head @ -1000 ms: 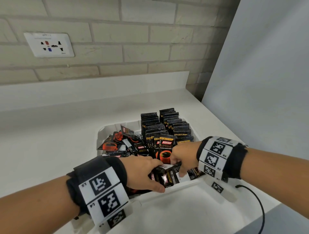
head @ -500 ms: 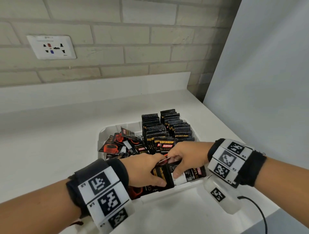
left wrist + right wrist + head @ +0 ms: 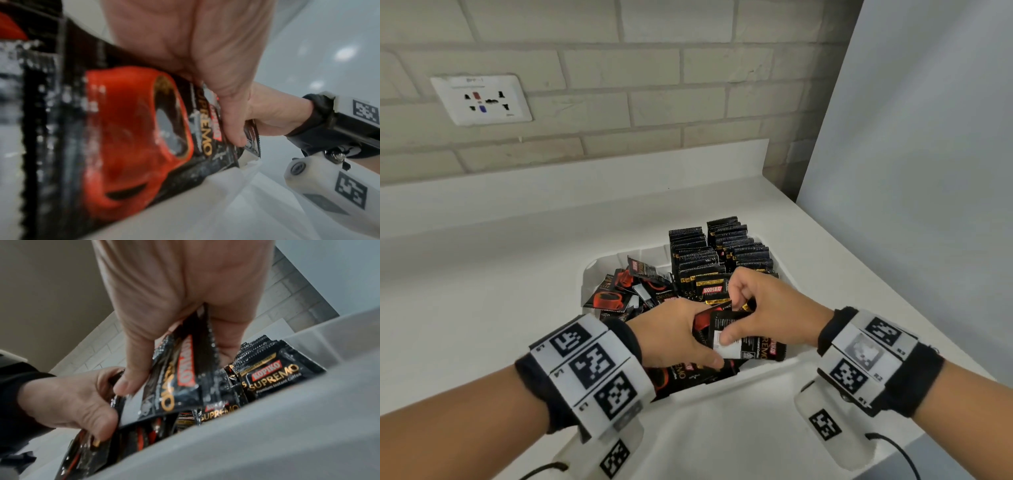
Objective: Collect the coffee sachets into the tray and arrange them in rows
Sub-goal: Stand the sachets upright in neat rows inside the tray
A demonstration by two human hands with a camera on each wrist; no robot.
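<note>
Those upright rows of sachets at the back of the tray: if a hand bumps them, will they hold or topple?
The upright rows would probably lean rather than scatter, since they stand packed face to face. The front sachet has nothing before it, so it likely tips first. Glossy film suggests they slip easily.

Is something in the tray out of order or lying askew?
Yes. The loose sachets in the tray's left part lie tumbled at mixed angles, unlike the upright rows at the back right. Both hands hold a bundle of sachets.
</note>
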